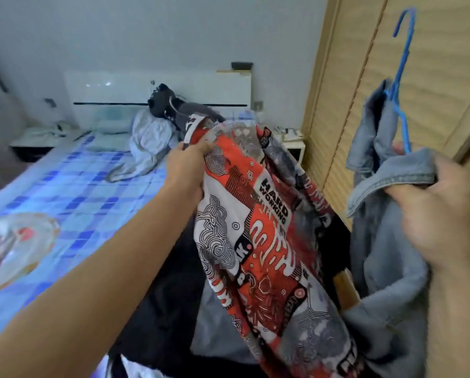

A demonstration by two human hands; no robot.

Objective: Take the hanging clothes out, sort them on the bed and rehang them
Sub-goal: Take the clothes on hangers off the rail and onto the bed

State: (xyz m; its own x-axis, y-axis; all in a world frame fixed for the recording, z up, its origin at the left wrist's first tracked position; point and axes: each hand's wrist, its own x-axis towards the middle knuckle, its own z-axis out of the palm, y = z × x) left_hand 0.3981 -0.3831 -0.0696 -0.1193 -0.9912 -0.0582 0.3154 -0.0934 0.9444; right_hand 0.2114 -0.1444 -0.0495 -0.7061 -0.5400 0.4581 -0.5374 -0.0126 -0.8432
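Two garments are held up beside the bed (pixel 73 186): the left hand (pixel 186 166) grips a red, white and black printed shirt (pixel 255 227) by its upper edge, just past the bed's near corner. The right hand (pixel 441 211) clenches a denim shirt (pixel 386 268) on a blue hanger (pixel 400 77), farther from the bed, before the wooden wardrobe door (pixel 351 91). More clothes (pixel 152 137) lie heaped at the bed's head.

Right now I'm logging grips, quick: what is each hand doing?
Left hand: closed, gripping the red patterned shirt.
Right hand: closed, gripping the denim garment.
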